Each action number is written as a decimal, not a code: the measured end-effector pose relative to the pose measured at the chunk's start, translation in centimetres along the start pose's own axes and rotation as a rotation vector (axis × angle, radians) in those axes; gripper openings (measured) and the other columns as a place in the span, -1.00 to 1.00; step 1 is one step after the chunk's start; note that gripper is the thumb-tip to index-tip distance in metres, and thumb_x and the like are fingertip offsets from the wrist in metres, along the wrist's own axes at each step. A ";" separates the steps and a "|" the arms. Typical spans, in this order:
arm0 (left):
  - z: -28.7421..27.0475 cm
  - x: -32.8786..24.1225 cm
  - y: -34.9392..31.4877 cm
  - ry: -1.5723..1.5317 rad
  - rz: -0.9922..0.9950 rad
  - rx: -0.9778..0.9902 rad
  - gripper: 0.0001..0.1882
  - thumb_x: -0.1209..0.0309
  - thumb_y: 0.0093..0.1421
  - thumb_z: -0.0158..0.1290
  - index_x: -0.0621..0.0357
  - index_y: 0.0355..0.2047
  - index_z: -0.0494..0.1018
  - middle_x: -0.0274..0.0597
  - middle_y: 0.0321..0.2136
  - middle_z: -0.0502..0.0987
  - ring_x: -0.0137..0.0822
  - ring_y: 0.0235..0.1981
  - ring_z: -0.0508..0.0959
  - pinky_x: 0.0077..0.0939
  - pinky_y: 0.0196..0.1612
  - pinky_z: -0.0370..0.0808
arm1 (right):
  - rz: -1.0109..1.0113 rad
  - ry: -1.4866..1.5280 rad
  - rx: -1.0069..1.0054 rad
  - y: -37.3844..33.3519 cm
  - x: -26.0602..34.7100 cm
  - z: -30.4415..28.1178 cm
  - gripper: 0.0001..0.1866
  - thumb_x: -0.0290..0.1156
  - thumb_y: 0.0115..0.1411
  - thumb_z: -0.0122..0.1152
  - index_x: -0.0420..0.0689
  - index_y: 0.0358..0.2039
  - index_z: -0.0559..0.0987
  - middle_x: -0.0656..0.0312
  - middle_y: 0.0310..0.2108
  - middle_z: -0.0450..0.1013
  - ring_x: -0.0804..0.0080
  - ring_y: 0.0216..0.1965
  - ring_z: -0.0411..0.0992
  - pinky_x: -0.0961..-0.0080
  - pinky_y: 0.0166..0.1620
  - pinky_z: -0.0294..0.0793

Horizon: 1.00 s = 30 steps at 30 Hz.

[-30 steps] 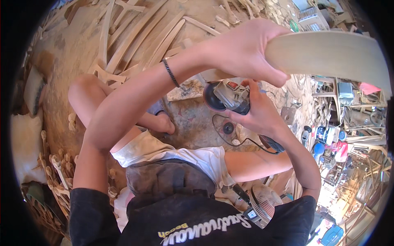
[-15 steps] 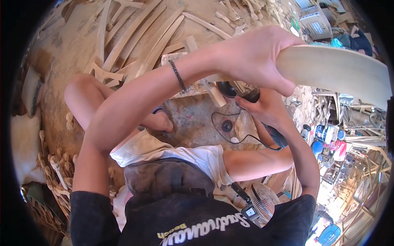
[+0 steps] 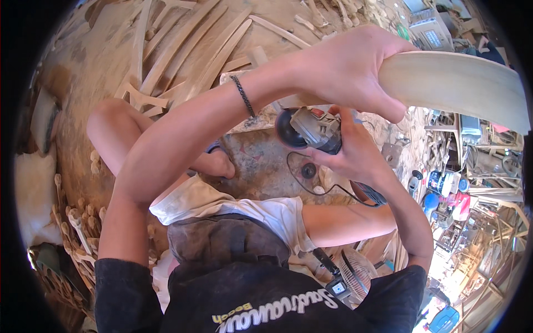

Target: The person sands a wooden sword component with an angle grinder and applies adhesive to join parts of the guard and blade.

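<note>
My left hand (image 3: 358,72), its arm stretched across to the right, grips a pale, curved wooden plank (image 3: 455,83) at its near end. The plank runs off toward the right rim. Just below that hand, my right hand (image 3: 361,147) is wrapped round the body of an angle grinder (image 3: 321,126). Its dark round disc (image 3: 288,130) points left and looks apart from the plank. A black cord (image 3: 333,191) loops below the grinder. Part of a wooden piece (image 3: 302,101) shows behind my left wrist; what it rests on is partly hidden.
Long curved wooden strips (image 3: 194,61) lie on the dusty floor at the far left. Several carved wooden legs (image 3: 80,230) are heaped at the left. A small fan (image 3: 355,272) stands by my right side. Tools and timber crowd the right.
The grinder has come lower and turned, so its body and disc now show more fully below my left hand. My left hand and the plank have shifted slightly up and right.
</note>
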<state>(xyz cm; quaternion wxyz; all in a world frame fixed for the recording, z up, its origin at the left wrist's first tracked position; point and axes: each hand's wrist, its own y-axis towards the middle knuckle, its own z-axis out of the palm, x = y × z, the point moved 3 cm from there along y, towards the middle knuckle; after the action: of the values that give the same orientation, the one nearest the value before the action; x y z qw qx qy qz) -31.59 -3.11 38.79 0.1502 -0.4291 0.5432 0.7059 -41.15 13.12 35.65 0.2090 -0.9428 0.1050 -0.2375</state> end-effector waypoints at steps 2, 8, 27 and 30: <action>0.0 0.0 0.0 0.008 0.002 -0.003 -0.40 0.32 -0.08 0.40 0.30 0.02 0.67 -0.24 -0.43 0.66 -0.48 -0.44 0.58 -0.50 -0.30 0.57 | 0.002 0.016 0.009 0.2 0.0 -0.1 0.08 0.02 0.10 0.65 -0.31 0.38 0.20 -0.29 0.14 0.50 -0.31 0.10 0.58 0.00 0.16 0.53; 0.1 0.1 0.2 0.017 0.018 -0.008 -0.42 0.33 -0.08 0.40 0.31 0.00 0.67 -0.22 -0.43 0.66 -0.48 -0.43 0.59 -0.50 -0.30 0.57 | -0.024 0.029 -0.006 0.4 0.0 -0.3 0.09 0.04 0.09 0.64 -0.31 0.38 0.21 -0.28 0.10 0.53 -0.30 0.05 0.61 0.01 0.13 0.55; -0.6 0.0 0.2 0.007 -0.026 -0.004 -0.52 0.34 -0.05 0.38 0.31 -0.11 0.63 -0.31 -0.48 0.61 -0.54 -0.48 0.56 -0.52 -0.38 0.56 | -0.013 0.014 -0.051 0.4 0.1 -1.2 -0.04 -0.09 0.16 0.58 -0.31 0.37 0.25 -0.25 0.05 0.58 -0.23 0.04 0.63 0.05 0.12 0.56; -0.5 0.1 0.2 -0.012 -0.036 0.002 -0.54 0.35 -0.05 0.38 0.32 -0.13 0.62 -0.33 -0.49 0.60 -0.54 -0.48 0.56 -0.52 -0.40 0.56 | 0.076 -0.060 0.021 0.5 -0.3 -0.8 -0.05 -0.09 0.16 0.58 -0.30 0.36 0.26 -0.26 0.10 0.56 -0.23 0.07 0.62 0.06 0.14 0.55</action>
<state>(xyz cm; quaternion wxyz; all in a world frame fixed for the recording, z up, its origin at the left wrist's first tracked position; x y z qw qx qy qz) -31.58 -3.67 38.85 0.1663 -0.4344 0.5351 0.7052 -41.85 12.46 35.92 0.2307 -0.9426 0.1321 -0.2020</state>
